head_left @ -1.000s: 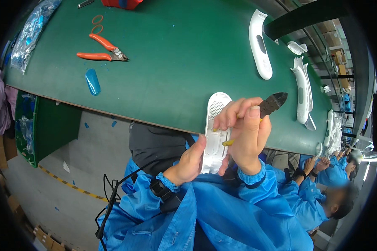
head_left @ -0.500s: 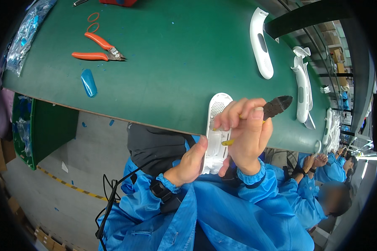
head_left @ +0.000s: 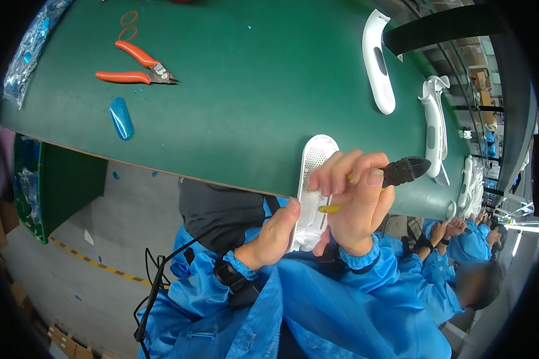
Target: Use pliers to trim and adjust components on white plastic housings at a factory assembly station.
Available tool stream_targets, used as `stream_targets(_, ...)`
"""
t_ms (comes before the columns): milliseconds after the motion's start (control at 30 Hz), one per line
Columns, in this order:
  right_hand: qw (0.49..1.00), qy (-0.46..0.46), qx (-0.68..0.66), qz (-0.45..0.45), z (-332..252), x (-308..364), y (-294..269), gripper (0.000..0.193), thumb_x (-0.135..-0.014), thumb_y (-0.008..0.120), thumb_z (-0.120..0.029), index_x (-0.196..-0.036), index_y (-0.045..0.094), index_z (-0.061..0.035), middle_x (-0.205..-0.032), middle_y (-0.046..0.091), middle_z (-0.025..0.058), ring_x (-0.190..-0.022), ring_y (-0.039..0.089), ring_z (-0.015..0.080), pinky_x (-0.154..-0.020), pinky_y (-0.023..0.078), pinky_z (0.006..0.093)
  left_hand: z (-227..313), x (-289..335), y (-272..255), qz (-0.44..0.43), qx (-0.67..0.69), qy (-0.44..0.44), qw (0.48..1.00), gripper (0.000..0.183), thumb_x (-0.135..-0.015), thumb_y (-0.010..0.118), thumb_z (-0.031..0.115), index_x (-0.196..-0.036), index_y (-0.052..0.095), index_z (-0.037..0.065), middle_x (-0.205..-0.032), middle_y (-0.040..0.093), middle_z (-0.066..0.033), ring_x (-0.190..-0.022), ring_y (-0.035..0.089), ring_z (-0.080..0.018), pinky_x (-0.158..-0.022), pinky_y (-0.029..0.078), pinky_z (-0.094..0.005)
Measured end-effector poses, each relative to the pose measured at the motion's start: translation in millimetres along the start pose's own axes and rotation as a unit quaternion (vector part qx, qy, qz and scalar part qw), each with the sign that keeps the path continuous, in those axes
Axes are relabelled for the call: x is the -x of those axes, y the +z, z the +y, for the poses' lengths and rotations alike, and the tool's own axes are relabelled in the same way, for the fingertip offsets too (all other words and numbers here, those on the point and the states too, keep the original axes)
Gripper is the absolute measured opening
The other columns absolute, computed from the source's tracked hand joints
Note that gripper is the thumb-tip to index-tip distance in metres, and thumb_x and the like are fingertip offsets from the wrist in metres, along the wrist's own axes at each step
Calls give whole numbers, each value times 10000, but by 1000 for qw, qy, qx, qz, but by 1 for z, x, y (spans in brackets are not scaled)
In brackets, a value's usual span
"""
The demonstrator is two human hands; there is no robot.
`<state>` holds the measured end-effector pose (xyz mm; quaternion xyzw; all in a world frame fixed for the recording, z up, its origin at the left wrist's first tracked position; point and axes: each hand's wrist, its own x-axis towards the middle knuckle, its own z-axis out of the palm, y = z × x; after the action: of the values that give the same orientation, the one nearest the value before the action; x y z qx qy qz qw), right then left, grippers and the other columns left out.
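My left hand [head_left: 272, 236] grips a white plastic shell [head_left: 319, 151] by its side, thumb along the edge. The shell is long and rounded, with a patch of small holes at its far end and an open inner face turned up. My right hand [head_left: 360, 206] is closed around pliers [head_left: 406, 172] with dark jaws and yellow handles. Those jaws point away to the right, while a yellow handle end lies over the shell's hollow. Fingers of my right hand hide part of the shell and most of the handles.
Orange-handled cutters [head_left: 147, 69], red rings [head_left: 129, 26] and a blue curved piece [head_left: 121, 118] lie on the green table [head_left: 239, 113]. White curved parts [head_left: 378, 66] stand to the right, near a dark post [head_left: 437, 27]. Co-workers in blue [head_left: 425, 278] sit at the right.
The pliers' jaws have tipped slightly down and to the right with my right hand. Both hands keep their hold. The view has shifted a little.
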<state>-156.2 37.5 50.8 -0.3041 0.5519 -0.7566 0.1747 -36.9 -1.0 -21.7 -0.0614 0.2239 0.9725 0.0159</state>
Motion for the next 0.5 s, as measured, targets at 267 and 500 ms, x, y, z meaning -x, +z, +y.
stream_targets(267,996,-39,41,-74,4,-2,-5,199,-1019,433,-161,-900,448,-2,-686,529,113,-623,523,180,-585,467,332,1,-2,-3,-25,-51,10,998,749,-1003,142,628,-1297,453,13,-959,636,-120,-781,659,-186,-693,533,-291)
stream_targets(500,987,-17,119,-107,-4,-4,-1,274,-1047,410,-258,-888,396,-35,-694,466,98,-616,466,171,-592,465,355,2,-2,2,-27,-44,21,998,744,-1006,132,621,-1287,454,11,-909,644,-127,-760,656,-195,-669,530,-298)
